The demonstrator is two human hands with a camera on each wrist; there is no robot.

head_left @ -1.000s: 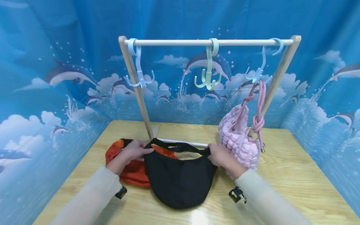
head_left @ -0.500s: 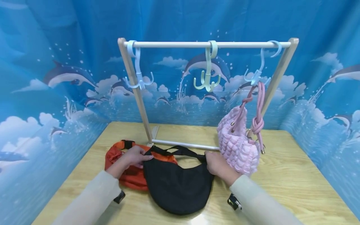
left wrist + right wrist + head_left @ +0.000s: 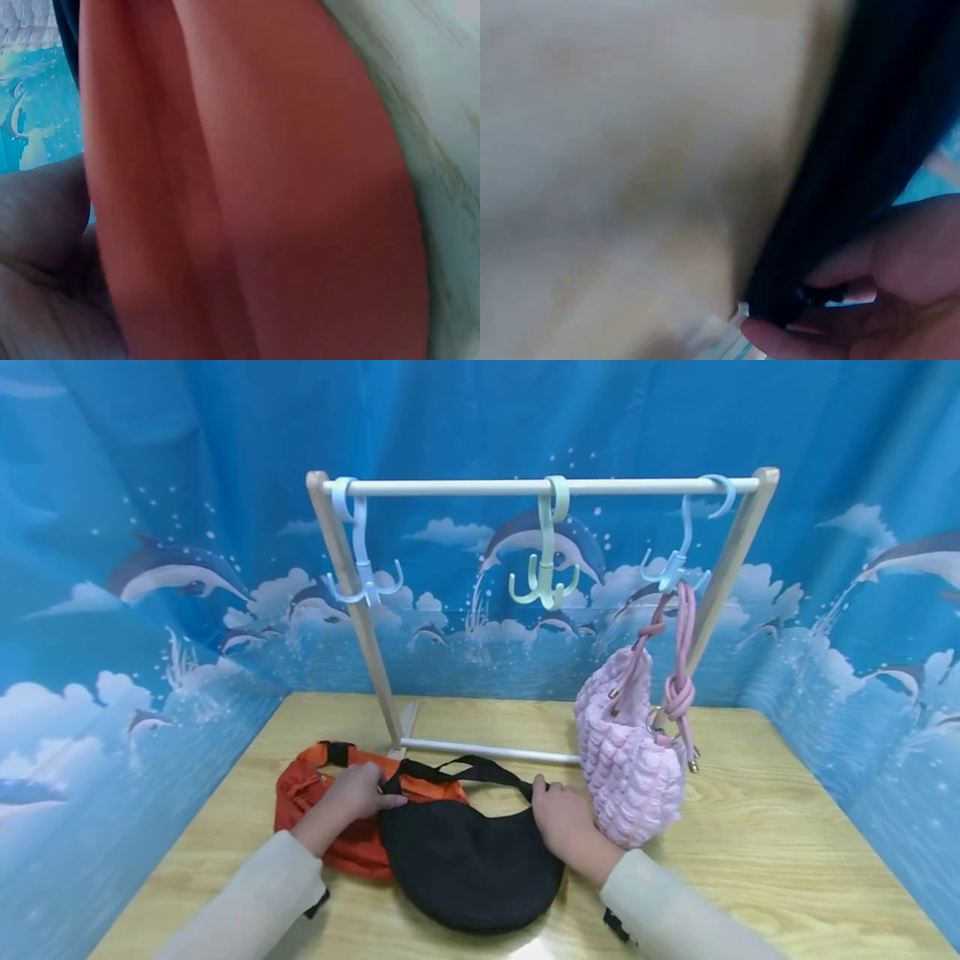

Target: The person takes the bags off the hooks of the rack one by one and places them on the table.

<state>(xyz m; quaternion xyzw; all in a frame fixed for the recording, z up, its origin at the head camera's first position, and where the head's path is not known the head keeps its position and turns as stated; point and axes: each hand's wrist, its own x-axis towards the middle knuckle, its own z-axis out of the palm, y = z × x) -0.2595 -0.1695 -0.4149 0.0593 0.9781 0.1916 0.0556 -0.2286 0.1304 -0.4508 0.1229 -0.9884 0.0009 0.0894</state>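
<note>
A black shoulder bag point(image 3: 472, 868) with a curved bottom lies low over the front of the table, its strap point(image 3: 480, 768) looping behind it. My left hand point(image 3: 356, 793) pinches its upper left corner. At the upper right corner, my right hand point(image 3: 558, 814) grips the bag where the strap joins; the right wrist view shows the fingers point(image 3: 840, 330) and thumb around the black fabric point(image 3: 855, 150). Partly behind the black bag and under my left forearm is a red-orange bag point(image 3: 300, 793) with a black buckle. Its red fabric point(image 3: 262, 187) fills most of the left wrist view.
A rack with a white top bar point(image 3: 450, 487) stands behind. From it hang a blue hook point(image 3: 365, 581) at left, a green hook point(image 3: 546, 581) mid-bar, and another blue hook point(image 3: 673, 572) at right. A pink puffy bag point(image 3: 630, 760) hangs from the right one.
The black bag has come down slightly toward the table's front, both hands still on it. The right hand has shifted a little left and downward. The head view has tilted slightly.
</note>
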